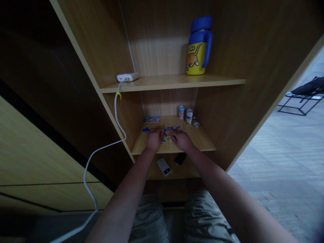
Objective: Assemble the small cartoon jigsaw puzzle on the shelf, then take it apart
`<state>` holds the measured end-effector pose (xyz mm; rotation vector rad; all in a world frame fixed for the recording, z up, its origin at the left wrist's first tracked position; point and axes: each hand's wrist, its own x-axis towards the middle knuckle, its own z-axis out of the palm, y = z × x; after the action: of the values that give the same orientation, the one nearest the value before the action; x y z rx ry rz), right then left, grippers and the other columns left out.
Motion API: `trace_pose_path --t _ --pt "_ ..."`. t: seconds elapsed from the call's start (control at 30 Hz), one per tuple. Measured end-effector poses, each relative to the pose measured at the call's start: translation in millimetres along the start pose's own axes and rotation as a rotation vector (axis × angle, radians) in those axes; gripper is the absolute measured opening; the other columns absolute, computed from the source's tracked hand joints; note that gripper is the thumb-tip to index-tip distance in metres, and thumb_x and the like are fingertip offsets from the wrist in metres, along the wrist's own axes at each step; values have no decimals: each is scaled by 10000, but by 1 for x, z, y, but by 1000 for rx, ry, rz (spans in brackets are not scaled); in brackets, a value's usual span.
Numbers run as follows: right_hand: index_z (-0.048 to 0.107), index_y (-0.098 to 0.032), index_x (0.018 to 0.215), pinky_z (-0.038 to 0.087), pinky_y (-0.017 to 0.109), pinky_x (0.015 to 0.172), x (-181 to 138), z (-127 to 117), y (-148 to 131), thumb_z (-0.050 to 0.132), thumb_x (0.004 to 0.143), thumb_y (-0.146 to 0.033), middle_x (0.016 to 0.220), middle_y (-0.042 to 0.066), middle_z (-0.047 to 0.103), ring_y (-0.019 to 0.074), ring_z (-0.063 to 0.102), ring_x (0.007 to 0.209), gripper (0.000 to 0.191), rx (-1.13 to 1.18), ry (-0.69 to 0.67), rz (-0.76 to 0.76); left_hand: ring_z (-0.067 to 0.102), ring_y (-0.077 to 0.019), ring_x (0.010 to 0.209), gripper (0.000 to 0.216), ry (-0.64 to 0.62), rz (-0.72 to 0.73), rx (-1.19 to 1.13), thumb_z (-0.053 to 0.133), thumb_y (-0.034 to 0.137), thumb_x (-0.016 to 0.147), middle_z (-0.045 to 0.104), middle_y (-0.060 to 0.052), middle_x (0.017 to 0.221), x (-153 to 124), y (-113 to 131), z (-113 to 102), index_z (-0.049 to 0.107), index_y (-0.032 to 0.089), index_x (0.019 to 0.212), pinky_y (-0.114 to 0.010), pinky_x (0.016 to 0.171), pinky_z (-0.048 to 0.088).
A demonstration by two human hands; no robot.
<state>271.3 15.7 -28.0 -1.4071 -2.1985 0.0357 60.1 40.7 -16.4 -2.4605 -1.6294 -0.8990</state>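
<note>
Both of my hands rest low over the middle shelf, among small blue and yellow pieces (167,138) that look like jigsaw pieces. On the left side of them is my left hand (155,137), fingers curled in and partly hidden by the back of the hand. My right hand (181,139) faces it from the other side, with thumb and fingers drawn together by the pieces' edge. Whatever the fingertips hold is too small to make out. A row of blue pieces (172,128) lies just beyond the hands, and a blue clump (146,130) sits left of my left hand.
Behind the hands lies a colourful printed card (152,119). Two small cans (181,112) and round metal lids (196,124) stand back right. A blue-yellow mug (197,47) and a white cabled device (128,77) occupy the shelf above. Below lies a power bank (164,166).
</note>
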Motion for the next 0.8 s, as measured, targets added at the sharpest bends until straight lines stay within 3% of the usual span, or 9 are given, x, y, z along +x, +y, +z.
trace_pose_path --t 0.13,0.27,0.53,0.8 --pt "781 -196 1040 492 344 999 -2 -4 -4 706 1041 -438 1100 104 793 243 700 1038 253 -39 -7 39 691 -324 1159 278 13 -106 98 521 224 1074 765 -170 1193 -1 1 -2 773 148 1166 -432 1062 517" --pt "781 -205 1010 490 338 991 -3 -4 -4 722 1037 -417 1083 92 792 234 698 1030 222 -31 0 45 700 -332 1163 293 -12 -159 166 525 185 1042 762 -180 1206 -2 3 -3 777 136 1182 -442 1042 526" --pt "779 -199 1020 473 321 990 -3 -5 -5 673 1063 -364 1078 87 791 223 703 1040 200 -44 -7 57 705 -324 1180 290 -78 -164 218 567 279 1041 783 -175 1171 0 6 -4 805 139 1129 -432 1061 522" --pt "771 -210 1031 479 333 965 -4 -5 -5 702 1041 -490 1091 94 792 240 711 1033 289 -58 -10 87 720 -298 1175 319 -120 -171 220 575 345 1073 791 -162 1165 0 10 -7 800 121 1107 -465 1076 528"
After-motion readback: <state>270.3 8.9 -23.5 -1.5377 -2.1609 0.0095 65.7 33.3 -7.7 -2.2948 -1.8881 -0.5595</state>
